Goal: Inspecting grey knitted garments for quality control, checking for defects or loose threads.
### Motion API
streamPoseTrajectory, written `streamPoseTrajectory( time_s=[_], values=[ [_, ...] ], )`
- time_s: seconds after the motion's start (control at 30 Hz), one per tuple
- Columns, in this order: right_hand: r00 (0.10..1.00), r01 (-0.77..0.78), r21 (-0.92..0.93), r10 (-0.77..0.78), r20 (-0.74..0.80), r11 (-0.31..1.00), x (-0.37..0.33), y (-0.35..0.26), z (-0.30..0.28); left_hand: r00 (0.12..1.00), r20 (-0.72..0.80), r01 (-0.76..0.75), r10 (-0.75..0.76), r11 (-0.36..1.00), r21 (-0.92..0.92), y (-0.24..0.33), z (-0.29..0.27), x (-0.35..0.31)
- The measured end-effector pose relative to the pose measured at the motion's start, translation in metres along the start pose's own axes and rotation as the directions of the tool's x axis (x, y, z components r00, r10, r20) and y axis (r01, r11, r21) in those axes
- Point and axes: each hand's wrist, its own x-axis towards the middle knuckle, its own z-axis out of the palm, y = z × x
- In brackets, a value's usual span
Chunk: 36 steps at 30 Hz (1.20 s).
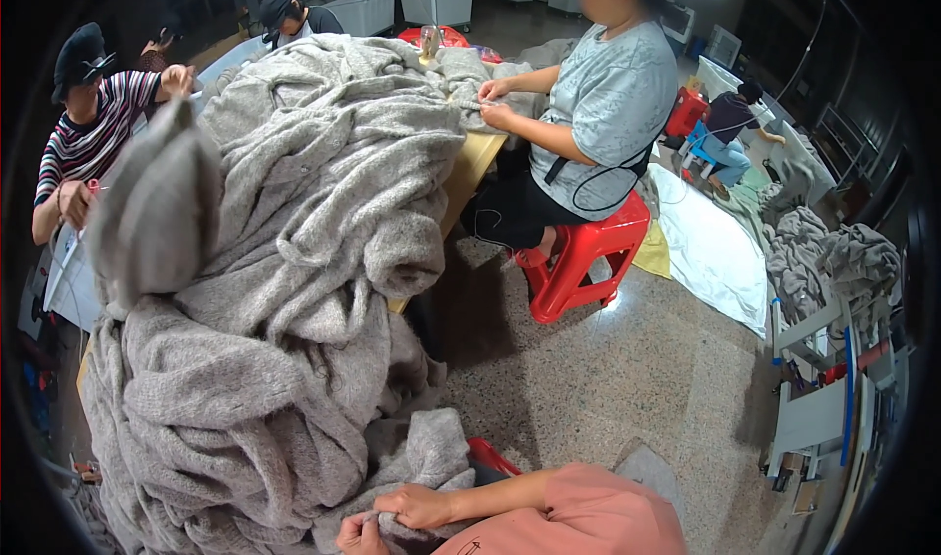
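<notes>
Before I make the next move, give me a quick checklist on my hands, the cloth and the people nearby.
1. Bare right hand on the grey knitted fabric: ok, fingers at its edge.
2. Bare left hand beside it: ok, at the fabric, though partly cut off by the lower edge.
3. Fabric free of the big grey knitted heap: cannot tell, the folds run together.
4. Seam or thread between the fingertips: cannot tell, too small.
5. Co-worker in the patterned grey T-shirt apart from my hands: ok, seated farther along the table.
6. Left side of the heap settled: not ok, a blurred grey piece hangs there.
</notes>
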Motion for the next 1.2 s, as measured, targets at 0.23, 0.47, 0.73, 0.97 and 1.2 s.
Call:
streamPoseTrajectory(
  time_s=[0.23, 0.47, 0.73, 0.97, 1.2],
  values=[
    [0.992, -0.055, -0.023, 0.052, -0.111, 0.998, 0.002, -0.008, 0.009, 0.998, -0.066, 0.006, -0.01, 0.998, -0.063, -0.01, 0.0, 0.007],
    [0.972, -0.203, 0.36, 0.231, -0.036, 0.911, 0.005, -0.01, 0.006, 0.956, -0.255, -0.149, 0.143, 0.989, -0.002, -0.023, 0.008, -0.002],
    [0.952, -0.127, -0.077, 0.099, -0.291, 0.989, 0.009, -0.028, 0.01, 0.883, -0.233, -0.301, 0.406, 0.874, 0.382, -0.001, 0.009, 0.008],
    [0.943, -0.015, -0.114, -0.024, -0.331, 0.993, 0.019, -0.025, 0.01, 0.714, -0.132, -0.581, 0.688, 0.686, 0.438, -0.002, 0.007, 0.011],
    [0.924, 0.139, -0.223, -0.207, -0.32, 0.965, 0.013, -0.047, -0.015, 0.675, -0.076, -0.608, 0.734, 0.611, 0.507, 0.009, -0.021, 0.001]
  ],
)
